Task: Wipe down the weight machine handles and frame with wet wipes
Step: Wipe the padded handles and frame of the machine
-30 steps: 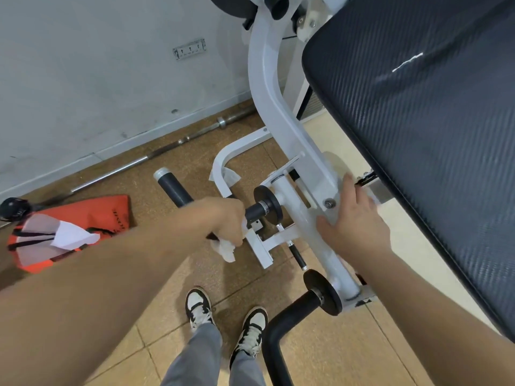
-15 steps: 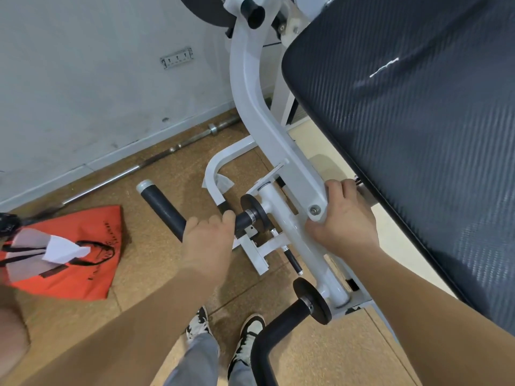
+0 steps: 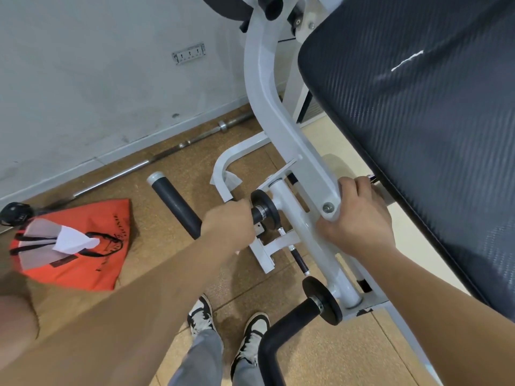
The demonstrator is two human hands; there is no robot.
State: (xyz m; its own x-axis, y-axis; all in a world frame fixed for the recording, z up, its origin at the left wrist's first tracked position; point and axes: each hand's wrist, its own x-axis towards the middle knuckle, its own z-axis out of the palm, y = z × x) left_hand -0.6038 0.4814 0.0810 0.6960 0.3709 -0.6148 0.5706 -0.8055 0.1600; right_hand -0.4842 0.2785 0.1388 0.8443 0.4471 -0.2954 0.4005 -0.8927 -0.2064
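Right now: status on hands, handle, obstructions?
Left hand grips black handle beside the disc. Right hand grips white frame arm. Nothing across the handle's outer length.

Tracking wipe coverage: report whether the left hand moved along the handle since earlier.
Yes. The left hand slid along the handle toward the black disc.

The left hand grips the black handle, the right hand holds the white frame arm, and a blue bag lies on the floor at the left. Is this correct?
Not quite. In the head view the bag is orange-red, not blue. The rest holds: the left hand grips the black handle, the right hand holds the white frame arm.
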